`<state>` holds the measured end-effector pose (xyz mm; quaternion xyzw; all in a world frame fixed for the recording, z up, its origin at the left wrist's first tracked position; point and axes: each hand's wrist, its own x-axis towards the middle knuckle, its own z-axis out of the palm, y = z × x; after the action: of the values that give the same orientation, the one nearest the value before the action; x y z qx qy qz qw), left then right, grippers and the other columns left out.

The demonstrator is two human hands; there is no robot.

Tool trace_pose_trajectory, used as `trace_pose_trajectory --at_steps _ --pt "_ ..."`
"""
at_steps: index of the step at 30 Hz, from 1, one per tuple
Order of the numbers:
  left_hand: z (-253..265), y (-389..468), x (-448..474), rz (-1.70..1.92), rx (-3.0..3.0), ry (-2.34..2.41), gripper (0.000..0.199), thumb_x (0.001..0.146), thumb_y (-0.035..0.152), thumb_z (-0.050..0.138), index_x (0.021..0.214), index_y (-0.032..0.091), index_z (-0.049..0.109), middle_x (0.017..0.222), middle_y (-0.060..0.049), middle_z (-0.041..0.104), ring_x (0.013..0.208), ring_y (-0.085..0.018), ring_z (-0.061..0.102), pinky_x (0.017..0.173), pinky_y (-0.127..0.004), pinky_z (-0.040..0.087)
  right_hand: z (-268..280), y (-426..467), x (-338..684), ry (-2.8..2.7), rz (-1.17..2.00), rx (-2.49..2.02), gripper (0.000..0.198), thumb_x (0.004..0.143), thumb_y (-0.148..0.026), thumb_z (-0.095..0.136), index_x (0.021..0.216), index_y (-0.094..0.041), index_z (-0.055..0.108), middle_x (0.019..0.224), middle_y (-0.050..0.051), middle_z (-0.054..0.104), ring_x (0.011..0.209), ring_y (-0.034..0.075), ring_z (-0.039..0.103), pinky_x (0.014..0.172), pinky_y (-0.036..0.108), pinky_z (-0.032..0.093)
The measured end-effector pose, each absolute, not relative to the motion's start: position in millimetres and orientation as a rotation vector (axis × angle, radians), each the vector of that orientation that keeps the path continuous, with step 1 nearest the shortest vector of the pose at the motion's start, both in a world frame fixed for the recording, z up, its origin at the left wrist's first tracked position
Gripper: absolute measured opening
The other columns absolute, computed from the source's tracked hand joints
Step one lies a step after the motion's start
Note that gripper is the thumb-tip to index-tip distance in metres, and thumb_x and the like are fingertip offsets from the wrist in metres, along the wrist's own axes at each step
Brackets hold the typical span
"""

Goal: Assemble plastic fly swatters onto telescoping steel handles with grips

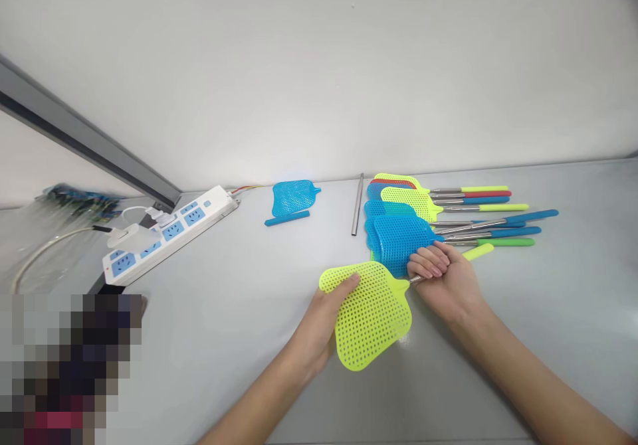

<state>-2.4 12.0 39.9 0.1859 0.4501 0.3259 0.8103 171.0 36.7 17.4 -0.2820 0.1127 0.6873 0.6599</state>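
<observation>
A yellow-green fly swatter (373,319) is held between both hands above the table. My left hand (323,319) grips the left edge of its perforated head, thumb on top. The fingers of my right hand (443,275) are wrapped round its metal rod just behind the head, and the yellow handle (479,252) sticks out beyond. Right behind lies a pile of fly swatters with a blue one (401,239) on top, their handles pointing right. Further left are a loose metal tube (357,204), a loose blue swatter head (294,197) and a blue handle (287,218).
A white power strip (172,232) with a plugged-in adapter and cables lies at the left. Behind it, a plastic bag (74,209) holds dark and green items. A grey metal frame bar (90,126) slants along the left, and a white wall (319,73) closes off the back.
</observation>
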Motion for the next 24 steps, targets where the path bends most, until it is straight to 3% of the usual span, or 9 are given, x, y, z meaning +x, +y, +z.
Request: trace_pose_trajectory --at_steps 24 --pt "33.7 9.0 -3.4 0.704 0.391 0.937 0.037 0.074 0.035 0.054 0.105 0.015 0.056 0.1 -0.011 0.061 0.088 -0.023 0.058 0.078 -0.032 0.043 16.3 37.4 172.3 0.227 1.577 -0.658 0.037 0.073 -0.013 0.041 0.052 -0.019 0.012 0.04 -0.007 0.019 0.033 0.006 0.022 0.032 0.019 0.025"
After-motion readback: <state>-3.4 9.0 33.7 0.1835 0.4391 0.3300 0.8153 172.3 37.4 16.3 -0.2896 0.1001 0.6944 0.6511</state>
